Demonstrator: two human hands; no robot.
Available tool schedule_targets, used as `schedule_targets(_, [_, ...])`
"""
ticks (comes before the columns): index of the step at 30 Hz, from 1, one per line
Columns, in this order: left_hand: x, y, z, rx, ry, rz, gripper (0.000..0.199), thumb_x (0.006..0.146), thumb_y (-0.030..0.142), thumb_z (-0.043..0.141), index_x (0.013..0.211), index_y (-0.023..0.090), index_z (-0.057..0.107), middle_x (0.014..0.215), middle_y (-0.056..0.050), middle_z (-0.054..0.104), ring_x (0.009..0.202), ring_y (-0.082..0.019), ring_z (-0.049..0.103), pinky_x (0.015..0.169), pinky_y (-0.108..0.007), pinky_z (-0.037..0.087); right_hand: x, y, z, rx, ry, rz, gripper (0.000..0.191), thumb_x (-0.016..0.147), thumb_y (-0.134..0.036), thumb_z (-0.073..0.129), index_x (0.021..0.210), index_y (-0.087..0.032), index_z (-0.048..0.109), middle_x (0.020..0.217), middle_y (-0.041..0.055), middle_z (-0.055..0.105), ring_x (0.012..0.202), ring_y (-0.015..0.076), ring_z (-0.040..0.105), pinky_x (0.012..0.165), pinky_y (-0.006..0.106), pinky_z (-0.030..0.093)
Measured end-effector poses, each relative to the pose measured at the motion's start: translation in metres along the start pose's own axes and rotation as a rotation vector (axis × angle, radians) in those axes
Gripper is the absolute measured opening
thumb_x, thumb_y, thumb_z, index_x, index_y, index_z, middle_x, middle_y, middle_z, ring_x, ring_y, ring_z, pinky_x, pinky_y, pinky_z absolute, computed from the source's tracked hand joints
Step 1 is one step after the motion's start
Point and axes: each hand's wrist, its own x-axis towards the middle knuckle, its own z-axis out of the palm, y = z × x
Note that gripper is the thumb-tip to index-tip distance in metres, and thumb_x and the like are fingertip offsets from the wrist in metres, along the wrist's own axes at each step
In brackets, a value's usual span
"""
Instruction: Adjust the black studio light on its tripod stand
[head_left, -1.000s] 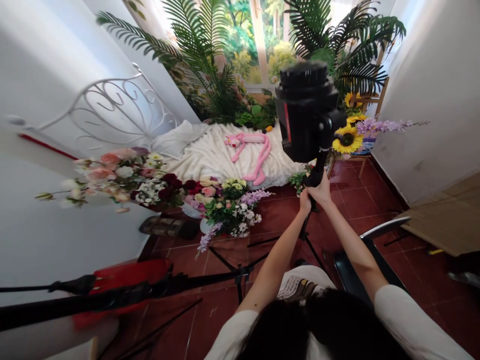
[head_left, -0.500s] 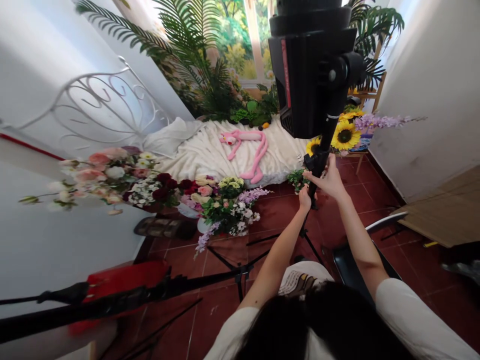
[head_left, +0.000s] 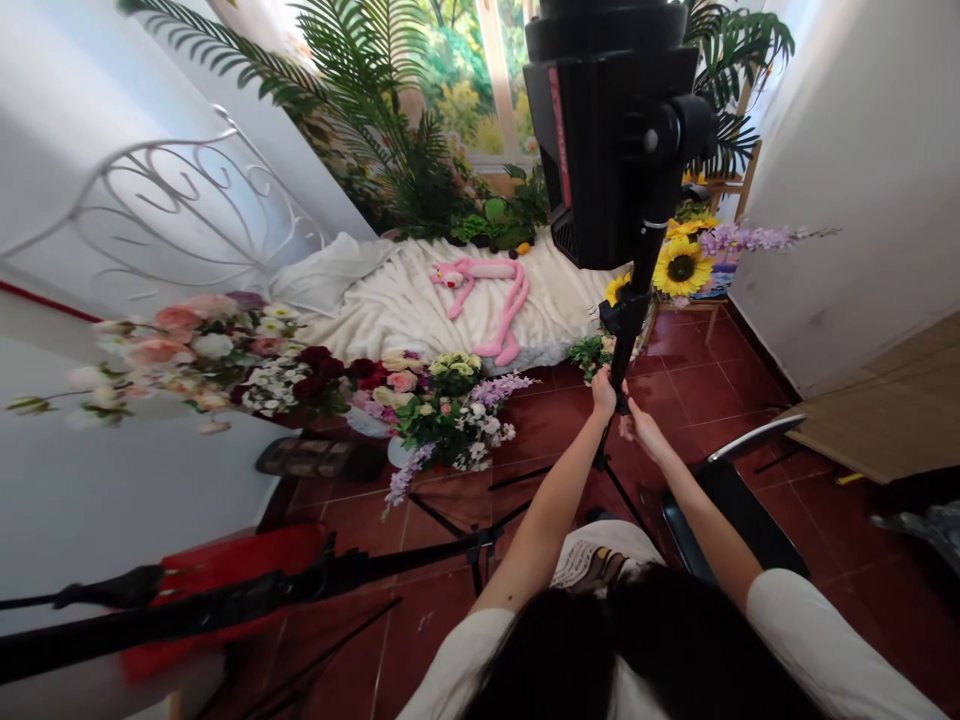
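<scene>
A large black studio light [head_left: 611,150] is mounted on a black light stand [head_left: 624,350] that rises in front of me. My left hand [head_left: 604,393] is wrapped round the stand's pole, below the upper clamp. Slightly lower and to the right, my right hand [head_left: 642,428] has its fingers closed at a dark collar on the same pole. Whatever small part lies between those fingers is mostly hidden. Behind the pole, sunflowers [head_left: 682,264] and a small green plant [head_left: 589,355] show.
A pink plush toy [head_left: 487,270] lies on a cream blanket [head_left: 405,300] across a bed. Artificial flowers [head_left: 442,400] stand at its front. Another black stand [head_left: 360,568] slants across the lower left, its legs spread. A black folding chair [head_left: 731,520] stands at my right.
My right hand has come down the pole from the upper clamp to the lower collar. The left hand still holds the pole. The whole view has shifted slightly.
</scene>
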Motion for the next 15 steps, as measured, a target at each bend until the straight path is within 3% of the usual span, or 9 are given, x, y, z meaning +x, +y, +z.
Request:
schedule_targets(3, [0.000,0.002,0.001,-0.036,0.010,-0.012,0.054,0.101,0.038,0.026,0.056,0.024,0.051,0.041,-0.001,0.047,0.042,-0.015,0.048,0.051,-0.028,0.041,-0.001,0.012,0.019,0.492,-0.019,0.008,0.044,0.103,-0.033,0.054,0.064,-0.026,0.036,0.046,-0.0082,0.038,0.038,0.0102,0.034,0.044,0.023,0.036])
schedule_targets(6, [0.000,0.001,0.000,-0.025,0.004,0.015,0.055,0.101,0.039,0.025,0.054,0.024,0.049,0.043,-0.002,0.048,0.042,-0.014,0.048,0.052,-0.028,0.041,-0.001,0.015,0.034,0.835,0.005,-0.100,0.037,0.093,-0.008,0.048,0.064,-0.025,0.034,0.045,-0.0077,0.034,0.037,0.0116,0.029,0.044,0.024,0.037])
schedule_targets(10, [-0.002,0.002,-0.001,-0.011,-0.001,0.040,0.056,0.100,0.043,0.027,0.051,0.024,0.047,0.044,-0.003,0.049,0.047,-0.015,0.055,0.054,-0.027,0.044,0.000,0.014,0.045,1.051,0.102,-0.135,0.035,0.085,0.001,0.046,0.064,-0.026,0.037,0.047,-0.0074,0.037,0.036,0.0111,0.030,0.040,0.022,0.035])
schedule_targets(15, [-0.003,0.008,-0.004,0.036,-0.030,0.023,0.056,0.097,0.051,0.030,0.055,0.023,0.053,0.051,-0.006,0.059,0.064,-0.019,0.068,0.065,-0.028,0.053,0.000,0.023,0.042,1.189,0.000,-0.055,0.031,0.078,0.005,0.048,0.070,-0.024,0.045,0.051,-0.0092,0.044,0.040,0.0083,0.041,0.044,0.016,0.040])
